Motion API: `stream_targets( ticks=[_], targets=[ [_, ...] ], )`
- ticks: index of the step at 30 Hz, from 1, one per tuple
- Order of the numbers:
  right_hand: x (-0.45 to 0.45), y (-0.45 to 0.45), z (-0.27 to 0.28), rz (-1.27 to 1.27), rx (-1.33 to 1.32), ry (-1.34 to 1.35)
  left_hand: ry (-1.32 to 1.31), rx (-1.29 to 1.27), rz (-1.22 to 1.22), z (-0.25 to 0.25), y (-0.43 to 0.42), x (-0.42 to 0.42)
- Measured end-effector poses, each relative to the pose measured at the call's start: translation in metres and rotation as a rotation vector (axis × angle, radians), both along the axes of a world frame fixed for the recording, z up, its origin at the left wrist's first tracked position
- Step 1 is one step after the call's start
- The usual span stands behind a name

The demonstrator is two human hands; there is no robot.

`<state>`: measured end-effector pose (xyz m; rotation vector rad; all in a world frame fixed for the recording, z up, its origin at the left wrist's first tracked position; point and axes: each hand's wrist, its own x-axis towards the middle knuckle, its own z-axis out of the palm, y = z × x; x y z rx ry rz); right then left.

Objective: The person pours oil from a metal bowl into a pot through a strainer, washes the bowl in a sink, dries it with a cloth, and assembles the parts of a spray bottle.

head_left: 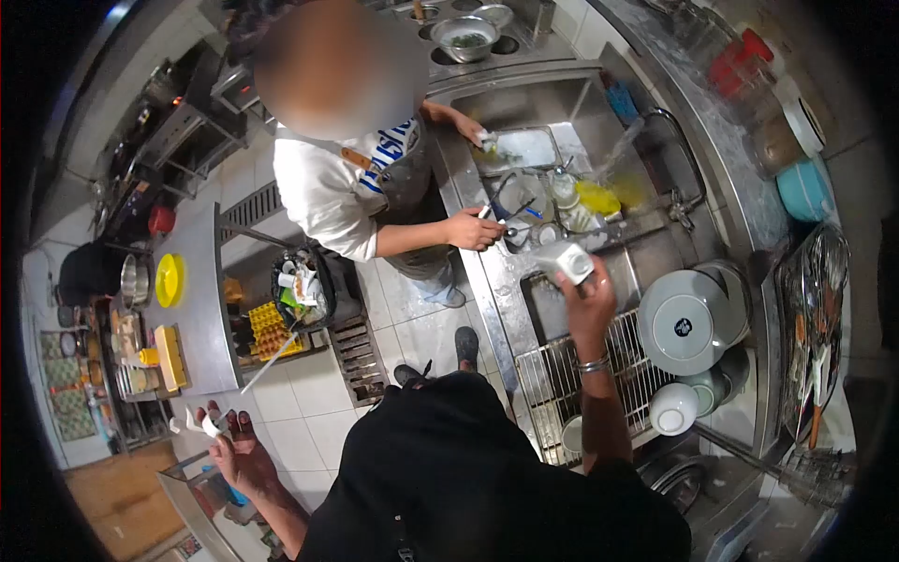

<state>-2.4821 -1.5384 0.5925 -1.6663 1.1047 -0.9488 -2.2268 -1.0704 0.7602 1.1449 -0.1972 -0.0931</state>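
Observation:
My right hand point(590, 302), with a bangle at the wrist, grips a small white square-based dish point(569, 262) over the sink edge. Out to the lower left, my left hand point(245, 461) pinches a small white object point(211, 424) with uneven, curved edges; its kind is unclear. Below my right hand is a wire rack point(552, 375) set in the second basin. Beside it stand large white plates point(685, 323) and a white bowl point(674, 409). Glasses, utensils and a yellow item point(597, 198) fill the nearer part of the other basin point(524, 101).
Across the sink corner stands a co-worker point(346, 187), one hand point(475, 229) on dark-handled utensils, the other in the basin. A full waste bin point(304, 288) and floor grate point(358, 351) lie left. A tap point(682, 211) rises at right; a steel table point(201, 309) stands further left.

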Motion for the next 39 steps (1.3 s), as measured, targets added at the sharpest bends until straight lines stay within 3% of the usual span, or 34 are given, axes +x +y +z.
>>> stream_targets(
  ticks=[2, 6, 9, 13, 17, 21, 23, 34, 39],
  targets=[
    [-0.013, 0.026, -0.020, 0.000, -0.093, 0.019, 0.008, 0.026, -0.049, -0.004, -0.004, 0.006],
    [-0.019, 0.063, -0.008, 0.018, -0.190, 0.109, -0.031, 0.143, -0.116, -0.016, -0.034, 0.011],
    [-0.027, 0.078, -0.001, 0.054, -0.124, 0.074, -0.128, 0.280, -0.300, -0.016, -0.090, 0.000],
    [-0.032, 0.093, 0.013, 0.073, -0.084, 0.236, -0.123, 0.398, -0.623, -0.019, -0.164, -0.017],
    [-0.039, 0.102, 0.021, 0.064, -0.127, 0.284, -0.303, 0.568, -0.852, -0.009, -0.231, -0.041],
    [-0.051, 0.109, 0.014, 0.013, -0.021, 0.252, -0.400, 0.527, -0.975, -0.007, -0.274, -0.060],
    [-0.058, 0.110, 0.011, -0.006, -0.002, 0.237, -0.644, 0.597, -1.064, -0.006, -0.289, -0.067],
    [-0.069, 0.118, 0.011, -0.021, -0.069, 0.305, -0.486, 0.531, -1.155, 0.009, -0.301, -0.086],
    [-0.068, 0.118, 0.012, 0.011, -0.060, 0.302, -0.573, 0.512, -1.151, 0.008, -0.301, -0.087]
  ],
)
